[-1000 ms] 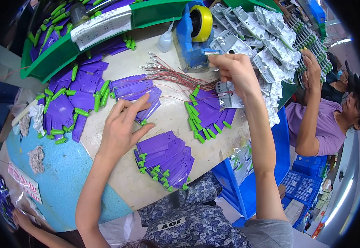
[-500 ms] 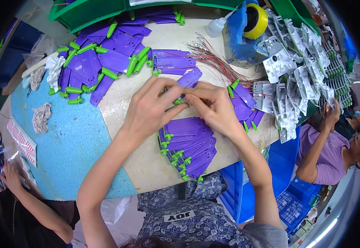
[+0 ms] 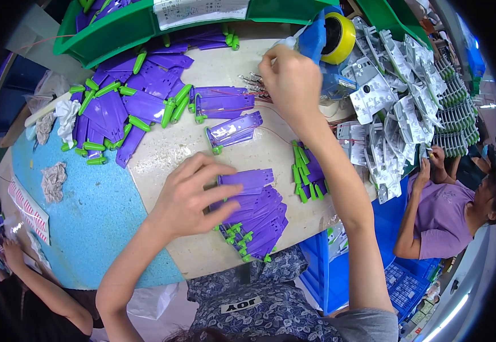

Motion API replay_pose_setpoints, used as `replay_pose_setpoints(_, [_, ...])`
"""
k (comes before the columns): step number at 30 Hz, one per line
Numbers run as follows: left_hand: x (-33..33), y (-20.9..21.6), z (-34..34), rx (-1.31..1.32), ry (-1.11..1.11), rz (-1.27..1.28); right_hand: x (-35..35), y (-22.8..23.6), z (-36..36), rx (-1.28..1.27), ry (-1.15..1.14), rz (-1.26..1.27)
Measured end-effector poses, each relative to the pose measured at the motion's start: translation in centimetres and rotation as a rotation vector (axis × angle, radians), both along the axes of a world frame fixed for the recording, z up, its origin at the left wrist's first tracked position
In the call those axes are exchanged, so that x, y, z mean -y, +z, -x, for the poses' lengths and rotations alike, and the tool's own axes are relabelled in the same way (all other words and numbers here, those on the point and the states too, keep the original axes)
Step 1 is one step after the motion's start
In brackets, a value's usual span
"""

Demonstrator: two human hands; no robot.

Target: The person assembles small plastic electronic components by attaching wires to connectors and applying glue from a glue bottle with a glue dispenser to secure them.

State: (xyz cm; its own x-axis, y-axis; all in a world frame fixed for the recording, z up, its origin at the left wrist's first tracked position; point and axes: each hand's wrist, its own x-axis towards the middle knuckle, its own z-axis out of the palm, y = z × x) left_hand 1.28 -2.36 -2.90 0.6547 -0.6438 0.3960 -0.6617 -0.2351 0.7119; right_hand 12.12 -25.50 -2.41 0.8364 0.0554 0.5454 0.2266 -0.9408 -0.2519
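My left hand [image 3: 194, 196] hovers with spread, empty fingers over the left edge of a fanned stack of purple plastic blades [image 3: 256, 214] with green ends. My right hand [image 3: 293, 80] bends downward over a bundle of thin red wires [image 3: 255, 85] with silvery tips; its fingertips are hidden, so a grip on a wire cannot be made out. Between the hands lies a single purple blade [image 3: 235, 131] with a green end, a thin red wire trailing from it. Farther back rests another wired purple blade [image 3: 222, 98]. Beneath my right forearm sits a small green-ended purple group [image 3: 310, 174].
A purple-and-green heap [image 3: 108, 111] covers the back left, beside a blue mat [image 3: 94, 211]. Silvery-grey plastic housings [image 3: 393, 108] crowd the right, near a yellow tape roll [image 3: 339, 38]. A green bin [image 3: 111, 40] borders the back. Other people work at both sides.
My hands have parted: the right went up and back to the wires, the left came nearer to the fanned stack. The blade between them now lies released on the table.
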Motion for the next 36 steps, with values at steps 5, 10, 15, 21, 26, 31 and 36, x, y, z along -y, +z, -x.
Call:
replay_pose_setpoints(5, [0.4,0.2,-0.2,0.09,0.308,-0.237,-0.6,10.0,6.0,0.437,0.375,-0.179])
replay_pose_setpoints(10, [1.9,-0.8,-0.6,0.003,0.319,-0.049,-3.6,4.4,11.0,-0.467,0.371,-0.07])
replay_pose_setpoints(15, [1.9,-1.7,-0.7,-0.263,0.315,0.093,-2.9,1.4,8.2,-0.5,0.535,-0.262])
replay_pose_setpoints(21, [1.7,-2.7,-0.6,-0.246,0.319,0.163,-2.5,2.0,10.7,-0.9,0.321,-0.547])
replay_pose_setpoints(26, [1.8,-2.8,-0.6,-0.226,0.338,0.144,-3.0,1.8,9.9,-0.738,0.449,-0.524])
replay_pose_setpoints(31, [1.9,-2.0,-0.6,-0.181,0.383,0.045,-1.7,2.1,8.5,-0.882,0.093,-0.556])
replay_pose_setpoints(36, [1.5,-1.7,-1.7,0.213,0.228,-0.094,-1.7,1.7,8.7,-0.756,0.061,-0.532])
